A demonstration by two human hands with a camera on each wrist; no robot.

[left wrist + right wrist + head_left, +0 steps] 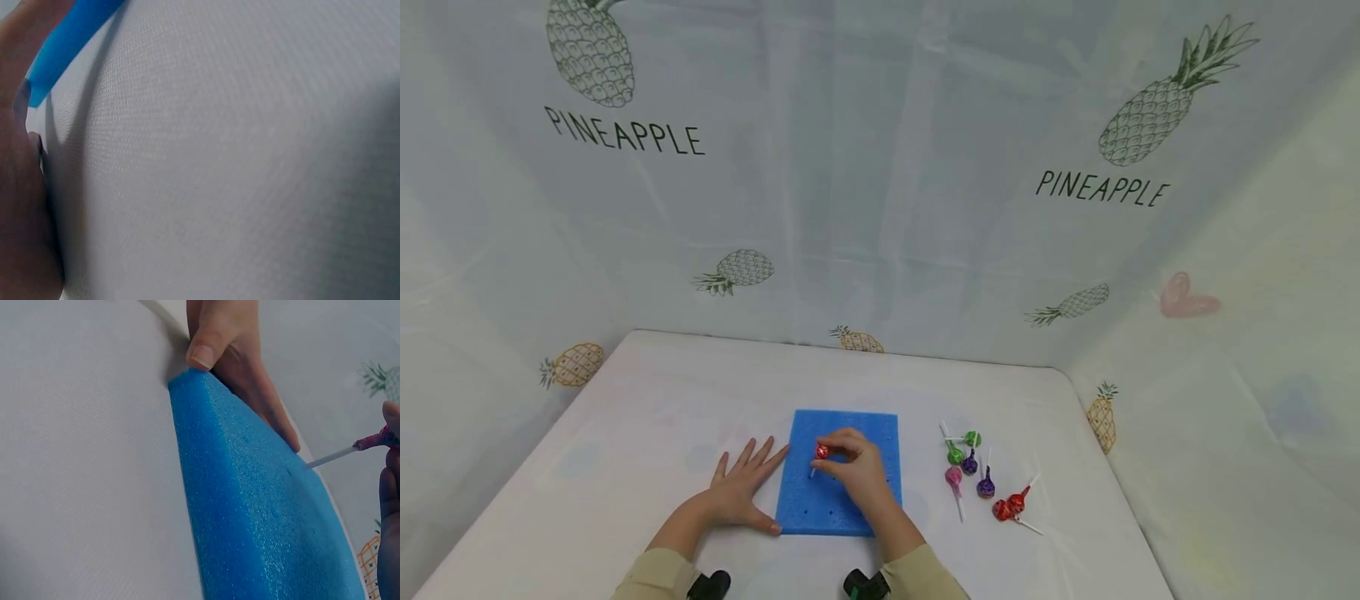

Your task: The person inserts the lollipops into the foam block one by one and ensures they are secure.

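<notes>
A blue foam board (838, 518) with small holes lies flat on the table. My right hand (861, 471) is over it, pinching a red-wrapped lollipop (822, 451) by its head between thumb and fingers. The lollipop's white stick (331, 457) slants down to the board, its tip right at the surface in the right wrist view. Spread on the table to the left, my left hand (737, 493) has straight fingers, with its thumb at the board's near left corner and fingertips by the left edge. In the left wrist view, only part of that hand and a blue board corner (69, 47) show.
To the right of the board, several lollipops lie loose on the white table (700, 392): green (955, 455), purple (986, 487), pink (953, 476) and red (1002, 510). A pineapple-printed curtain (865, 183) hangs behind the table and along its sides.
</notes>
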